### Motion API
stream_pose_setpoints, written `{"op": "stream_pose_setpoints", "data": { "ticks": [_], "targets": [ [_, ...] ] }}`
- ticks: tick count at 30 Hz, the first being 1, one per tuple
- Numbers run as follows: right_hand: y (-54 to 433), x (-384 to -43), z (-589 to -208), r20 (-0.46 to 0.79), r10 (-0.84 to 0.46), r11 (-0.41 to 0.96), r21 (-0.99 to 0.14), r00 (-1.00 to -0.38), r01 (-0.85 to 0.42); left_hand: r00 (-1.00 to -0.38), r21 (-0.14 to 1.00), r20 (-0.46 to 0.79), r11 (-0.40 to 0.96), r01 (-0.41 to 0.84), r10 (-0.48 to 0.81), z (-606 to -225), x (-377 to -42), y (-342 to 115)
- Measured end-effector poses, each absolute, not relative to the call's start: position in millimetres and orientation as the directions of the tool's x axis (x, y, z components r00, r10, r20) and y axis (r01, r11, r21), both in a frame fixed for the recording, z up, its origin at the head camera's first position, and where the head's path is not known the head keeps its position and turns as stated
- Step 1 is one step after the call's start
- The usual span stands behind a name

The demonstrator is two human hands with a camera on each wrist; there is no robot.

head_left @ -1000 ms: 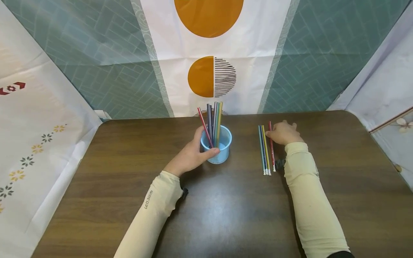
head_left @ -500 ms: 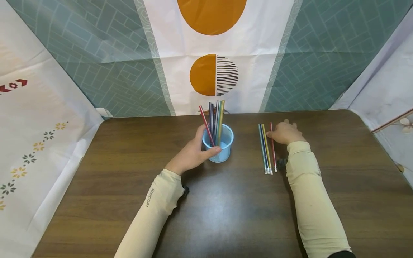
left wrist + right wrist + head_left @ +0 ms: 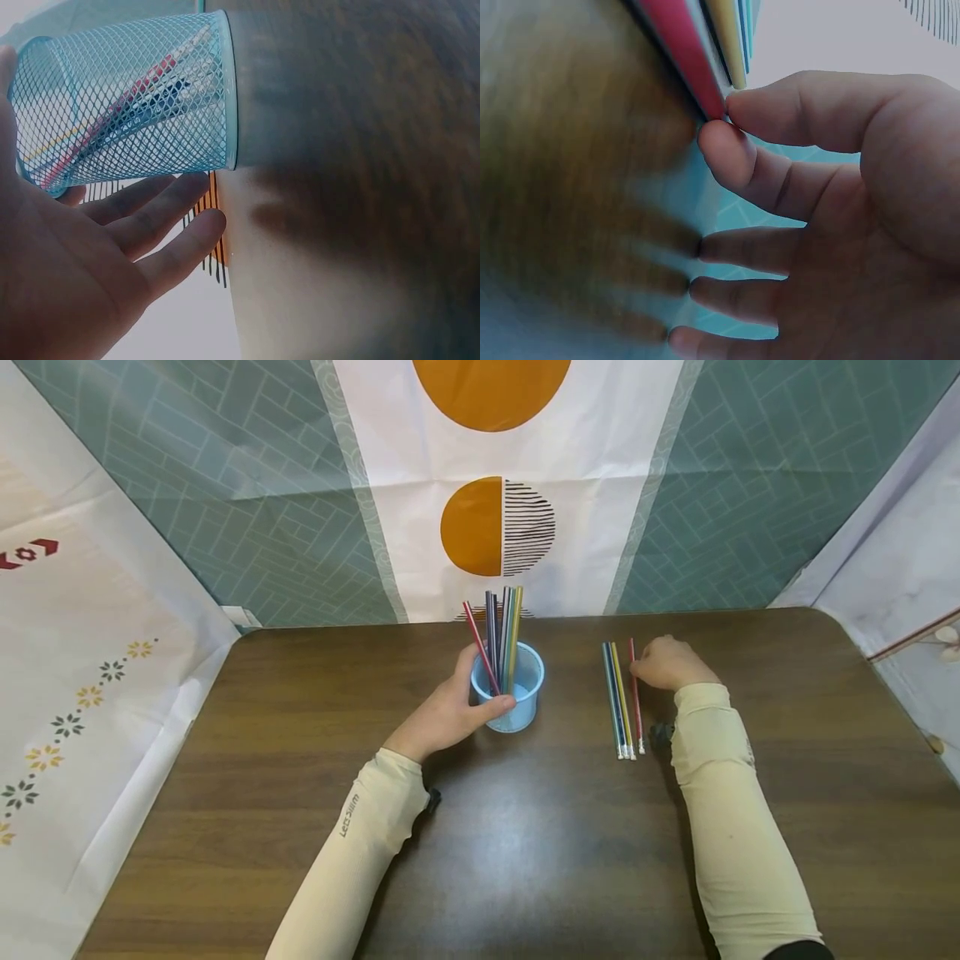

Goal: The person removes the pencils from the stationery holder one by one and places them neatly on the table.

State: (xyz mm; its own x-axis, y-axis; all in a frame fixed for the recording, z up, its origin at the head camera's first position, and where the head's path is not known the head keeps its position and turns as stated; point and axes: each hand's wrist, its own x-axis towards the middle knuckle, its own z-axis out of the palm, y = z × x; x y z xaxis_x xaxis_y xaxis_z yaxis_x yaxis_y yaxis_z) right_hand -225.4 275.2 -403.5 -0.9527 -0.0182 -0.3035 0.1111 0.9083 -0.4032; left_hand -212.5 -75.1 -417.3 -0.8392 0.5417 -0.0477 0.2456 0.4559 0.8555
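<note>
My left hand (image 3: 442, 714) holds a light blue mesh pencil cup (image 3: 528, 693) from its left side, thumb across the front near the rim. Several pencils (image 3: 507, 639) lean in the cup, red, dark, silvery, green and gold ones among them. Through the mesh (image 3: 127, 97) in the left wrist view, their lower ends show. To the right, my right hand (image 3: 670, 664) is at a red pencil (image 3: 637, 710) lying on the table. Thumb and index fingertip (image 3: 727, 150) pinch the pencil's end in the right wrist view, the other fingers reaching down at the tabletop.
Beside the red pencil, several more pencils (image 3: 618, 710), blue, dark and yellow, lie side by side on the brown wooden table (image 3: 510, 843). A patterned cloth (image 3: 585, 552) hangs behind the table's far edge, with white cloths (image 3: 135, 760) at the sides.
The right thumb and index finger have drawn in from the red pencil's left side onto its end, and that hand's fingers are more bent. The left hand stays at the cup.
</note>
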Motion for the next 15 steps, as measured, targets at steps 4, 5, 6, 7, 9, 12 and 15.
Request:
{"op": "stream_pose_setpoints", "data": {
  "ticks": [4, 5, 6, 7, 9, 12, 15],
  "targets": [
    [274.5, -225.1, -402.5, -0.304, -0.029, 0.906, -0.411, -0.952, 0.104, -0.841, 0.857, -0.045, 0.454, 0.245, 0.539, -416.9, -212.7, -74.3],
    [274.4, -225.0, -402.4, -0.305, -0.032, 0.906, -0.411, -0.952, 0.101, -0.842, 0.857, -0.043, 0.454, 0.246, 0.538, -417.1, -212.7, -74.2],
    [274.3, -224.8, -402.2, -0.305, -0.035, 0.906, -0.412, -0.952, 0.099, -0.842, 0.856, -0.04, 0.453, 0.248, 0.538, -417.2, -212.7, -74.1],
    [274.2, -224.5, -401.9, -0.306, -0.037, 0.906, -0.411, -0.951, 0.097, -0.843, 0.855, -0.038, 0.454, 0.25, 0.537, -417.4, -212.6, -74.1],
    [273.5, -224.1, -401.2, -0.306, -0.043, 0.909, -0.408, -0.951, 0.09, -0.843, 0.854, -0.032, 0.453, 0.257, 0.537, -418.0, -212.9, -74.3],
    [272.0, -223.4, -399.2, -0.306, -0.051, 0.91, -0.406, -0.951, 0.081, -0.842, 0.853, -0.026, 0.452, 0.262, 0.539, -418.6, -213.5, -74.4],
    [270.5, -222.9, -397.8, -0.307, -0.055, 0.91, -0.407, -0.95, 0.079, -0.841, 0.855, -0.023, 0.447, 0.264, 0.541, -419.1, -213.9, -74.3]
  ]
}}
